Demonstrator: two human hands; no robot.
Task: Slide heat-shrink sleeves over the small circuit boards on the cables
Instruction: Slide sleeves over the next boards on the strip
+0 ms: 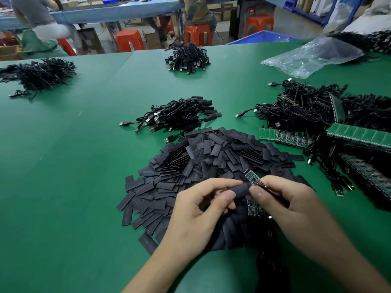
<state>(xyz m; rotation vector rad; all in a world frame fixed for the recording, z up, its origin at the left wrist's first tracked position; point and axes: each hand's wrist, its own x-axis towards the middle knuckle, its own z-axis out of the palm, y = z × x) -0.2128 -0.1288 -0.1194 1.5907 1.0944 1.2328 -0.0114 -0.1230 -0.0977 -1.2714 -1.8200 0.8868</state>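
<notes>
My left hand (203,206) pinches a black heat-shrink sleeve (240,190) between thumb and fingers. My right hand (283,199) pinches a small green circuit board (251,176) on its cable, the board's free end sticking up just above the sleeve's right end. A second small board (254,208) shows below, between my hands. Both hands hover over a big heap of flat black sleeves (203,163) on the green table (74,176). A bundle of cables with sleeves fitted (179,117) lies behind the heap.
Tangled black USB cables with bare boards and green board strips (317,123) lie to the right. More cable bundles sit at far centre (188,58) and far left (40,75). A clear plastic bag (313,56) lies at the back right. People sit on orange stools beyond the table.
</notes>
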